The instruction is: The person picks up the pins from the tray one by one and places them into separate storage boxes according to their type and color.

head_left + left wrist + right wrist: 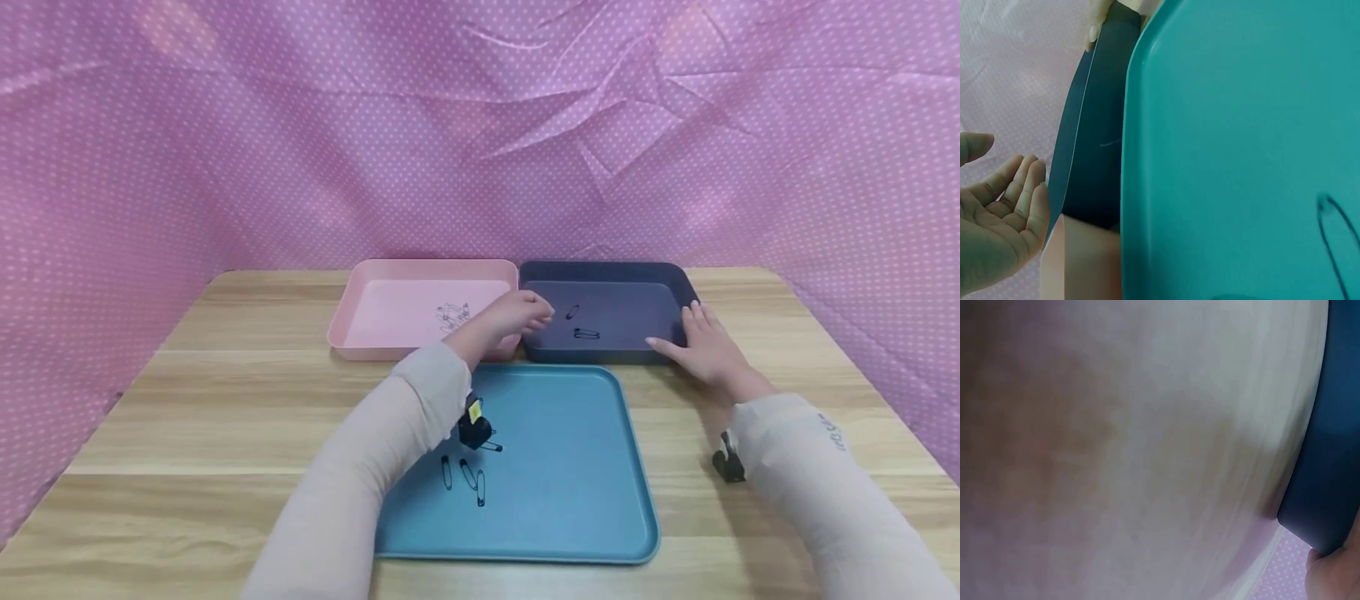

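Note:
My left hand point(517, 312) hovers above the line where the pink tray point(341, 333) meets the navy tray point(637, 354). The left wrist view shows its palm point(997, 231) with loosely bent fingers, a raised thumb and nothing held. On the navy tray's right front corner lies my right hand point(705, 346), fingers straight and thumb spread over the rim. A large black safety pin point(587, 333) and a smaller dark pin point(572, 312) lie inside the navy tray. Silver-looking safety pins point(453, 317) form a small pile in the pink tray, partly behind my left wrist.
Nearer me lies a flat blue tray point(562, 500) with several dark safety pins point(481, 487) on its left half, some covered by my left sleeve. All trays stand on a wooden table point(225, 400). A pink dotted cloth point(480, 150) hangs behind and at both sides.

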{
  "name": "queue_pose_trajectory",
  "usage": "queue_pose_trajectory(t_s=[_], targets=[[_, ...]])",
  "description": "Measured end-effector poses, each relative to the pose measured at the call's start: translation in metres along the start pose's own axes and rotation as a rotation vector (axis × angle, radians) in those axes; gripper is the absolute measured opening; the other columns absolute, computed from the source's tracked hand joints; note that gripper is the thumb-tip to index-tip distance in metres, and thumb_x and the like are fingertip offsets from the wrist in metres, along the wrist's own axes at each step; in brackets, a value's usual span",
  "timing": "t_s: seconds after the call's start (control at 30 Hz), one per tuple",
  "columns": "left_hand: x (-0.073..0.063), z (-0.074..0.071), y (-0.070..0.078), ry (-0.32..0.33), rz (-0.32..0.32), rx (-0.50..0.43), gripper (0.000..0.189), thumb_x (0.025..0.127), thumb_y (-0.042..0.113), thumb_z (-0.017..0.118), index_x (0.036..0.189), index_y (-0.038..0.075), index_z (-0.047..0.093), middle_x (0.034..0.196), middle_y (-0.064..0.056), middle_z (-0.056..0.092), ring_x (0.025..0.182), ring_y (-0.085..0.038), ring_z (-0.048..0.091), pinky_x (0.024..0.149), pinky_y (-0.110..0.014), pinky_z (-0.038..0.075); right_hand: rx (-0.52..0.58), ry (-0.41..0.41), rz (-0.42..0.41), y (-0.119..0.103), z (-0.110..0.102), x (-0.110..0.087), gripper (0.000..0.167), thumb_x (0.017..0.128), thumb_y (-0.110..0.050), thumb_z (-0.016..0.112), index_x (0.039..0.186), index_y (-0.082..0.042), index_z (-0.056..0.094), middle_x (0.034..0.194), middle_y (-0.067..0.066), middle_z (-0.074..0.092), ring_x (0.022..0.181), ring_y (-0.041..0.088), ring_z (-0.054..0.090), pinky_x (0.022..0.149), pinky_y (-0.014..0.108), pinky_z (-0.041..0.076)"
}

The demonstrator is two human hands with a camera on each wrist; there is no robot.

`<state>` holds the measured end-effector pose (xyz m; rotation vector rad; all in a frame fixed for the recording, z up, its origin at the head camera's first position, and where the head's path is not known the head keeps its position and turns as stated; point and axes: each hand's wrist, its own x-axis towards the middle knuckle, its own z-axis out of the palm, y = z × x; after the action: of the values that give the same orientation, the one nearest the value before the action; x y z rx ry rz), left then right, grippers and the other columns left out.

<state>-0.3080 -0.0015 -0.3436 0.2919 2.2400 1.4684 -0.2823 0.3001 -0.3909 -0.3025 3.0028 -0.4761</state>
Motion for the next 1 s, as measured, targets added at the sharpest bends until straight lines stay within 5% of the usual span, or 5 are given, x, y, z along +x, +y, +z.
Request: queue_pose_trajectory(t_s=[0.3,0.63,1.0], targets=[[-0.023,-0.014,-0.006,-0.026,0.005,0.077,0.030,0.090,0.024,0.045,0.110,0.003,0.054,0.106,-0.008,0.056,0.093,-0.017,0.055,0.082,-0.030,0.043,-0.002,0.003,-0.005,0.000,0.001,0.001,0.095,0.082,-0.060,0.034,0.129,0.018,0.004,0.134,0.035,-0.007,0.123,0.042,-0.010,0.099,0.051,-0.001],[-0.047,-0.023,-0.016,-0.026,-0.035,0.067,0.028,0.086,0.021,0.051,0.108,0.003,0.055,0.104,-0.007,0.057,0.094,-0.019,0.055,0.081,-0.028,0.044,-0.004,0.008,-0.005,-0.001,0.001,0.000,0.095,0.083,-0.060,0.033,0.129,0.018,0.004,0.134,0.035,-0.006,0.124,0.042,-0.008,0.099,0.051,0.000],[-0.074,-0.037,-0.034,-0.091,-0.004,0.089,0.030,0.086,0.019,0.051,0.108,-0.002,0.052,0.103,-0.015,0.057,0.094,-0.023,0.055,0.080,-0.030,0.044,-0.004,0.005,-0.008,0.001,0.000,-0.001,0.095,0.083,-0.060,0.033,0.129,0.017,0.003,0.134,0.034,-0.009,0.124,0.041,-0.010,0.099,0.051,-0.001]])
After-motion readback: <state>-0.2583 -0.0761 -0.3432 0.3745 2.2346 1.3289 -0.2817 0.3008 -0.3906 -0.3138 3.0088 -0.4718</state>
